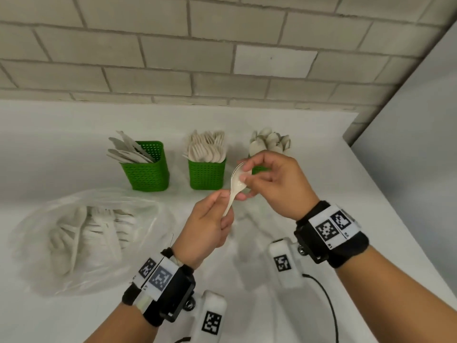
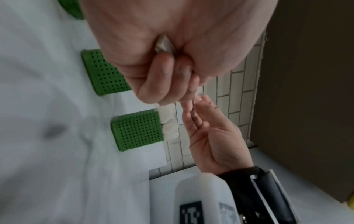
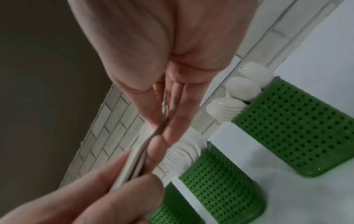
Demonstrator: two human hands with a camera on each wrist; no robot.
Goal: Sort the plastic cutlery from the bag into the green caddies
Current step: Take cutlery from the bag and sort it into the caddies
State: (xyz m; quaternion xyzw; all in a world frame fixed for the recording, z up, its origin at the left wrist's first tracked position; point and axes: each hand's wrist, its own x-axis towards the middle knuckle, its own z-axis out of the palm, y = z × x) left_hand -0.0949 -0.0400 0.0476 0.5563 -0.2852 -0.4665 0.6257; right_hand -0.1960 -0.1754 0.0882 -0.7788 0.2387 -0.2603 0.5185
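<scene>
**Q:** Nearest the lens, what appears at the front edge of the surface [image 1: 61, 315]?

**A:** Two forearms with tagged wrist bands. Beyond them, the surface is white, meeting a brick wall [image 1: 173, 58] at its far edge.

**Q:** Largest item upon it?

**A:** Clear plastic bag [image 1: 81, 241], lying toward the left edge, holding a heap of white cutlery.

**Q:** Next in size?

**A:** Three green caddies in a row nearer the far edge. Left caddy [image 1: 148, 169] carries knives; middle caddy [image 1: 206, 175] carries forks; right caddy [image 3: 298, 125], mostly hidden behind the right hand in the head view, carries spoons, bowls upward.

**Q:** Hands?

**A:** Both are raised above the middle of the surface, in front of the caddies. Left hand [image 1: 207, 226] has its fingers curled round the handle end of the spoon stack; right hand [image 1: 269, 184] pinches the bowl end between thumb and fingertips.

**Q:** Smallest item?

**A:** White spoons [image 1: 236, 184], held between the two hands, clear of the surface. The right wrist view shows more than one thin handle [image 3: 134, 165] nested together; the exact count cannot be told.
</scene>
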